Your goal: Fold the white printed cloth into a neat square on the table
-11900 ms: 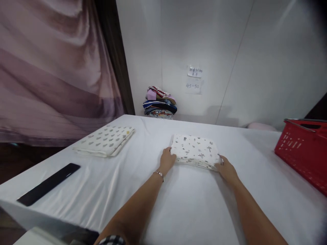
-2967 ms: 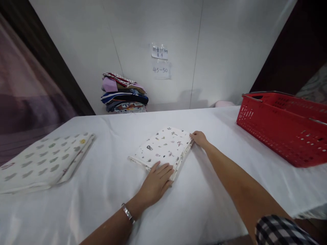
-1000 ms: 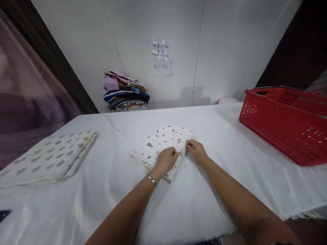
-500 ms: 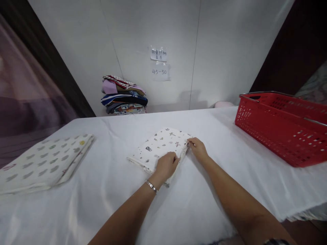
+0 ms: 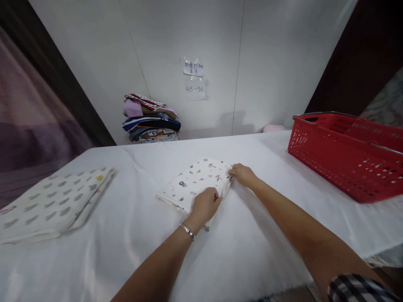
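Note:
A small folded white cloth (image 5: 193, 181) printed with little dark figures lies in the middle of the white-covered table (image 5: 239, 247). My left hand (image 5: 205, 204), with a bracelet at the wrist, grips the cloth's near right edge. My right hand (image 5: 242, 175) pinches the layers at its far right corner. Both forearms reach in from the bottom of the view.
A larger folded cloth with grey-green spots (image 5: 52, 203) lies at the table's left. A red plastic basket (image 5: 349, 153) stands at the right. A stack of folded coloured fabrics (image 5: 151, 119) sits against the back wall under two paper notes (image 5: 194, 79).
Since 3 s ago my left hand went from flat on the cloth to gripping its edge. Over the last second my right hand shifted slightly toward the cloth's far corner.

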Available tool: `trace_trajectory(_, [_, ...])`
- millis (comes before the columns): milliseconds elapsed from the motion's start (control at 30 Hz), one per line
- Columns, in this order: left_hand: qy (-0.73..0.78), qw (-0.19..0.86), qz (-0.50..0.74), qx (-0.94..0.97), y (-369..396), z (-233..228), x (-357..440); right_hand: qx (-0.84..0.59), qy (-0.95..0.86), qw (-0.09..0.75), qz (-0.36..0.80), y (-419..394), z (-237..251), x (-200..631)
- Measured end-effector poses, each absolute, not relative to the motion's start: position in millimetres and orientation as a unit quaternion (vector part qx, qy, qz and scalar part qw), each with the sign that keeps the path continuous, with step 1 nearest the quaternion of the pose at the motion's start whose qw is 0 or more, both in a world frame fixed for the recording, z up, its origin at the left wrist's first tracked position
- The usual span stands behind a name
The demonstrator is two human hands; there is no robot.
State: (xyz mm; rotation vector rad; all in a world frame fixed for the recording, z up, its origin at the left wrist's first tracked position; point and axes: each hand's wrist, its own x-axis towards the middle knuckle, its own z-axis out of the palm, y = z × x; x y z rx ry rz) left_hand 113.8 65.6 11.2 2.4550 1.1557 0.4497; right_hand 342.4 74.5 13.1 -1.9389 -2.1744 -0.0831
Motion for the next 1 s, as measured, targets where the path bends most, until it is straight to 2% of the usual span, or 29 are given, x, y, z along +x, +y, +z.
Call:
trace_trajectory(167, [0.412, 0.190, 0.170, 0.875, 66.3, 9.0, 113.2, -0.622, -0.779, 0.055, -0.059, 80.3, 15.6, 341.3])
trace_trajectory(333, [0.414, 0.200, 0.169, 0.872, 65.9, 8.6, 112.2, -0.626, -0.775, 0.039, -0.085, 79.5, 16.3, 344.0])
trace_trajectory(467, [0.409, 0.198, 0.174, 0.873, 64.4, 10.1, 111.7, -0.653, -0.747, 0.068, -0.105, 71.3, 9.9, 351.6])
trace_trajectory(567, [0.396, 0.197, 0.153, 0.884, 63.6, 12.9, 111.7, -0.651, -0.751, 0.090, -0.066, 67.8, 1.4, 356.1])
trace_trajectory(800, [0.386, 0.201, 0.146, 0.889, 64.9, 12.9, 111.2, -0.715, -0.660, 0.230, 0.010, 78.4, -0.7, 372.8])
trace_trajectory(1000, [0.383, 0.198, 0.155, 0.889, 64.6, 12.0, 111.0, -0.733, -0.619, 0.271, 0.074, 92.4, -7.9, 387.3])
